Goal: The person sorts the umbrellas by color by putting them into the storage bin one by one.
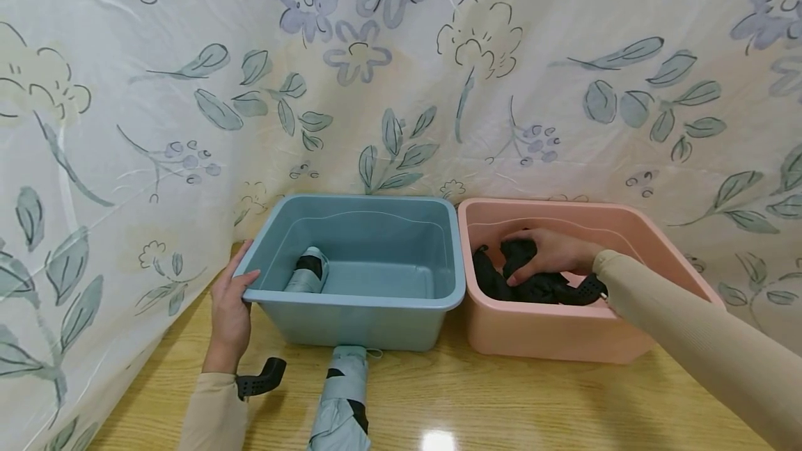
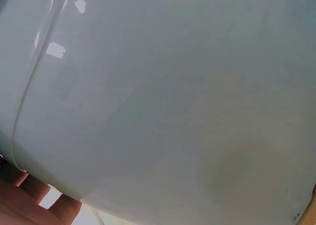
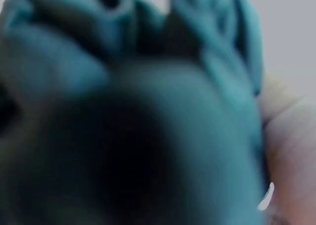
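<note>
My left hand (image 1: 232, 305) holds the left front corner of a blue plastic bin (image 1: 370, 301), its thumb over the rim. In the left wrist view the bin's smooth outer wall (image 2: 163, 101) fills most of the picture, with fingertips at the lower left. Inside the pink bin (image 1: 557, 329), my right hand (image 1: 557, 254) grips a bunch of black cloth (image 1: 519, 250) between thumb and fingers. More of this cloth lies beneath the hand. Close up and blurred, the bunched fabric (image 3: 217, 106) takes up the right wrist view. I cannot tell what kind of item it is.
A folded light-blue umbrella (image 1: 344, 395) lies on the wooden table (image 1: 501, 409) in front of the blue bin. A similar light-blue rolled item (image 1: 308, 271) with a black band lies inside that bin. Behind both bins hangs a floral curtain (image 1: 401, 89).
</note>
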The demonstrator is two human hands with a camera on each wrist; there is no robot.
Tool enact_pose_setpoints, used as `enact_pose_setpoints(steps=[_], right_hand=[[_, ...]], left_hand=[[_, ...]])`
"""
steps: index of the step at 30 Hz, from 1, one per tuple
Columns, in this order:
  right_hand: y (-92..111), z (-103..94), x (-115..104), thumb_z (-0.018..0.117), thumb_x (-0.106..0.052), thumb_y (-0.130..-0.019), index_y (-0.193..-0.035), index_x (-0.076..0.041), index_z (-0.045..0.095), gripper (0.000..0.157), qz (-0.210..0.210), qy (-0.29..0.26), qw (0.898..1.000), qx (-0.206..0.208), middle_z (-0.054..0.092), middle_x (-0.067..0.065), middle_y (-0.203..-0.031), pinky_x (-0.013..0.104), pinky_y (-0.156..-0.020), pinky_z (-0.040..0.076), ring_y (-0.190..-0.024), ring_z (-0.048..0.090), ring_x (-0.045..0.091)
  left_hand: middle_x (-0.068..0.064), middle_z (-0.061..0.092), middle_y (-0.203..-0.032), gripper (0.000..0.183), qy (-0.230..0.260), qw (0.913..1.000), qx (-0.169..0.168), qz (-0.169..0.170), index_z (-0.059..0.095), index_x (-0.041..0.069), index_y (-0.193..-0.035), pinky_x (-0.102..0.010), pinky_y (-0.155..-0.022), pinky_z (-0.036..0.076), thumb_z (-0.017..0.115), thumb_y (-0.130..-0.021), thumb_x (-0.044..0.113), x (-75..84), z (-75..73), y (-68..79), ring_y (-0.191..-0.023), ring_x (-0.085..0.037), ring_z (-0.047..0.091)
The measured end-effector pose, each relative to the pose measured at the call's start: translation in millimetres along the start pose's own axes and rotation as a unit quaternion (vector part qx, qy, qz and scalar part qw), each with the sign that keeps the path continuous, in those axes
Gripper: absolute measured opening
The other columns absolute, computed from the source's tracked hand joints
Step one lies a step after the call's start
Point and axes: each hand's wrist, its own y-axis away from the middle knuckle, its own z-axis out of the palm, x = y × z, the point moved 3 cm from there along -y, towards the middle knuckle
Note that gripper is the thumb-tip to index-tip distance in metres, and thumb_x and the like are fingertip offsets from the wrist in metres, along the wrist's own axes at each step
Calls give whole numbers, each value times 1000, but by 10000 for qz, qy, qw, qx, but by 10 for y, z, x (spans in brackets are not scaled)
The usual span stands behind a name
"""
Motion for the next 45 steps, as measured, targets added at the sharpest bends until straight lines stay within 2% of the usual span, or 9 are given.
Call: enact_pose_setpoints(steps=[5, 10, 13, 24, 29, 33, 37, 41, 45], right_hand=[[4, 7, 14, 86, -36, -61, -135, -3, 45, 91, 64, -34, 10000, -51, 37, 17, -138, 53, -99, 30, -120, 35, 33], [0, 27, 33, 87, -32, -62, -137, -2, 42, 92, 192, -214, 9993, -236, 38, 17, -135, 43, -93, 40, -114, 42, 31], [-1, 39, 40, 87, -31, -61, -137, -3, 43, 92, 227, -199, 9992, -280, 38, 17, -135, 41, -93, 39, -114, 41, 30], [32, 98, 39, 86, -29, -63, -139, -5, 42, 91, 382, -359, 9968, -600, 42, 16, -137, 44, -95, 40, -115, 43, 29], [47, 94, 52, 85, -26, -65, -139, -4, 40, 90, 566, -655, 9938, -692, 43, 18, -134, 38, -85, 48, -107, 49, 28], [60, 98, 73, 84, -24, -68, -137, -2, 39, 85, 715, -906, 9901, -799, 40, 20, -135, 41, -75, 51, -107, 48, 32], [74, 95, 82, 82, -26, -70, -129, -2, 46, 73, 855, -885, 9887, -861, 34, 21, -140, 38, -59, 48, -98, 49, 32], [104, 82, 69, 80, -32, -71, -136, -5, 40, 81, 1147, -747, 9864, -912, 22, 25, -148, 33, -47, 41, -87, 53, 31], [133, 65, 32, 79, -34, -73, -143, -8, 30, 90, 1310, -762, 9846, -873, 16, 26, -150, 38, -51, 47, -102, 52, 37]], left_hand=[[-6, 31, -149, 50, -4, 10000, -13, 4, 36, 17, -146, -45, -108, 20, 33, -96, 5, -1, -1, 0, -134, -24, 28], [-7, 32, -148, 51, 2, 10000, 5, 26, 37, 16, -145, -42, -108, 22, 34, -96, 5, 3, -5, 1, -134, -24, 29], [-7, 32, -148, 51, 3, 10000, 17, 23, 37, 16, -145, -41, -107, 23, 34, -96, 5, 5, -10, 8, -133, -24, 29], [-7, 32, -148, 50, 1, 10000, -1, -3, 36, 16, -145, -42, -108, 22, 34, -96, 6, 5, -33, 20, -133, -24, 29], [-7, 32, -148, 50, -17, 10000, -5, -11, 37, 17, -145, -36, -106, 25, 34, -96, 6, 6, -37, 21, -133, -24, 29], [-7, 32, -148, 50, -18, 10000, 6, -1, 37, 16, -145, -29, -103, 29, 34, -96, 6, 5, -38, 23, -133, -24, 30], [-7, 32, -148, 50, -11, 10000, -21, 14, 36, 16, -145, -35, -106, 25, 35, -97, 6, 3, -36, 27, -133, -24, 29], [-7, 32, -148, 50, -19, 10000, -37, 39, 36, 16, -145, -41, -107, 23, 34, -96, 6, -1, -31, 23, -133, -24, 29], [-7, 32, -148, 50, -30, 10000, -35, 51, 37, 16, -145, -42, -107, 22, 34, -96, 5, -7, -28, 24, -133, -25, 29]])
